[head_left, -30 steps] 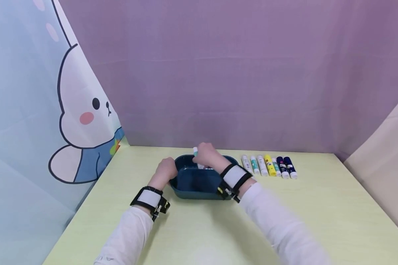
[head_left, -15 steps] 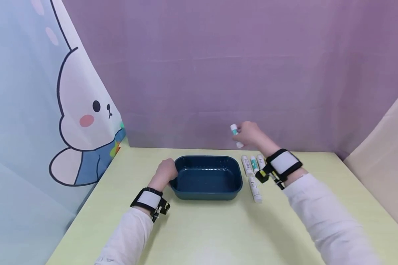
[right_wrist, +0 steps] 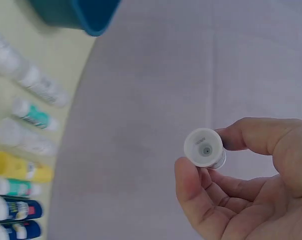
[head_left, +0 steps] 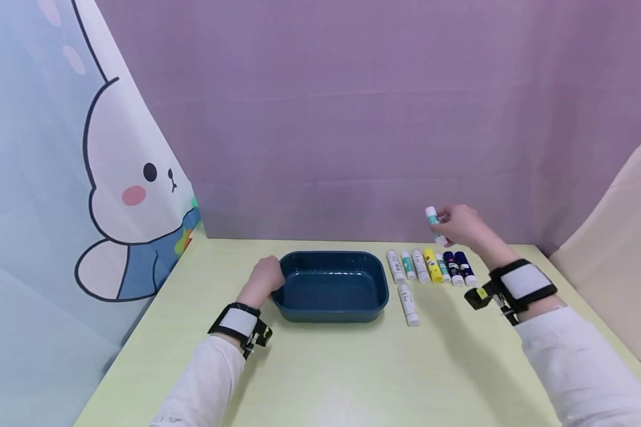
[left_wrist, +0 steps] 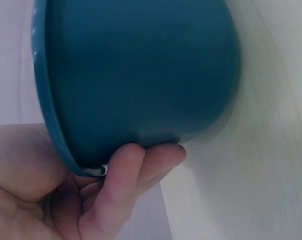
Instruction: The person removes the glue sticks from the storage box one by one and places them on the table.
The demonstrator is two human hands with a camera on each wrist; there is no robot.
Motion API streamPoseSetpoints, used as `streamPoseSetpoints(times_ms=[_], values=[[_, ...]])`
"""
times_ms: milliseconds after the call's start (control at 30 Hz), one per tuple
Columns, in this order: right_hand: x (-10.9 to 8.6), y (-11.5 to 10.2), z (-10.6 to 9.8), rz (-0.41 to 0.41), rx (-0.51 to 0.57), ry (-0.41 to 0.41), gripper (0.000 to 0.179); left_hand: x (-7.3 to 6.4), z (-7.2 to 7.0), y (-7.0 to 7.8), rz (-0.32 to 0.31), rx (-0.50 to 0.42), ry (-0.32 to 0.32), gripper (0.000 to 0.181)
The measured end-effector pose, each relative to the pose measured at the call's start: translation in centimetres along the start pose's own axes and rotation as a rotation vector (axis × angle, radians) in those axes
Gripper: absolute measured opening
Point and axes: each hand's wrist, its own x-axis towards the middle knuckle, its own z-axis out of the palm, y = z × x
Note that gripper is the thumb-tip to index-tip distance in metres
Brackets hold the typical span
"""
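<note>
My right hand (head_left: pixel 461 225) pinches a white and teal glue stick (head_left: pixel 435 225) between thumb and fingers, raised over the back of the table. In the right wrist view the hollow white end of that glue stick (right_wrist: pixel 204 148) faces the camera. My left hand (head_left: pixel 267 274) grips the left end of a dark teal basin (head_left: pixel 331 316); in the left wrist view the fingers (left_wrist: pixel 121 172) curl under its rim, against the outer wall. Below the right hand lies a row of glue sticks: white, teal, yellow (head_left: pixel 433 265) and dark blue (head_left: pixel 466 268).
One white glue stick (head_left: pixel 408 304) lies apart, in front of the row and right of the basin. A purple curtain (head_left: pixel 374 148) hangs along the table's back edge, with a cartoon-printed cloth (head_left: pixel 133 178) at the left.
My right hand has come up out of the basin with the glue stick and travelled right, over the row. The left hand keeps its hold on the basin.
</note>
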Motion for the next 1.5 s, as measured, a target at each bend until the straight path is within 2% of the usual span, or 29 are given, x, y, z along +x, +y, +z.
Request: streamPoseSetpoints(times_ms=[267, 700, 933, 1067, 1267, 1500], values=[[-0.7, 3.9, 2.3, 0.019, 0.009, 0.000, 0.052, -0.2, -0.2, -0.2, -0.004, -0.012, 0.003, 0.024], [-1.5, 7.2, 8.2, 0.011, 0.064, -0.030, 0.046, 0.0, -0.3, -0.6, -0.009, -0.013, 0.001, 0.023], [-1.8, 8.3, 11.0, 0.052, 0.042, -0.068, 0.046, 0.1, -0.1, -0.7, 0.005, -0.025, 0.000, 0.023], [-2.0, 8.6, 12.1, 0.054, 0.009, -0.055, 0.043, 0.1, 0.0, -0.6, 0.013, -0.025, 0.000, 0.024], [-2.1, 8.9, 13.1, 0.051, -0.016, -0.063, 0.040, 0.2, 0.1, -0.7, 0.003, -0.024, 0.007, 0.025], [-2.1, 8.9, 13.5, 0.059, -0.020, -0.053, 0.038, 0.5, 0.3, -0.6, -0.029, -0.056, -0.006, 0.026]])
